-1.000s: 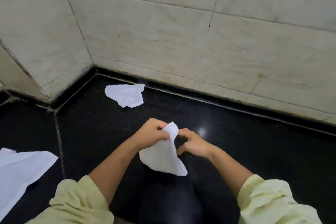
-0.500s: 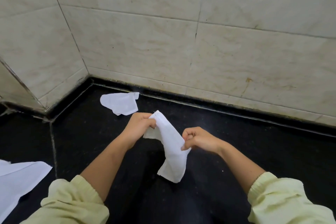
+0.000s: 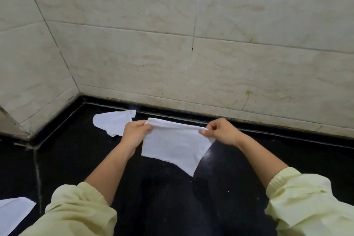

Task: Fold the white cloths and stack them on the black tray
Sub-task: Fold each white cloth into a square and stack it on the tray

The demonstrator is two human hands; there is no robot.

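A small white cloth [image 3: 175, 145] hangs stretched between my two hands above the black counter. My left hand [image 3: 135, 133] pinches its top left corner and my right hand [image 3: 220, 131] pinches its top right corner. The top edge is pulled taut and the lower part droops to a point on the right. A second white cloth [image 3: 113, 122] lies crumpled on the counter behind my left hand, near the wall. A third white cloth [image 3: 11, 212] shows at the bottom left edge. No black tray is in view.
The black stone counter [image 3: 76, 159] runs into a corner of beige marbled wall tiles [image 3: 191, 53] at the back and left. A grout seam [image 3: 37, 174] crosses the counter on the left. My pale yellow sleeves fill the lower corners.
My hands have moved apart and pulled the bunched cloth out flat, top edge taut. The camera has tilted up, showing more wall.
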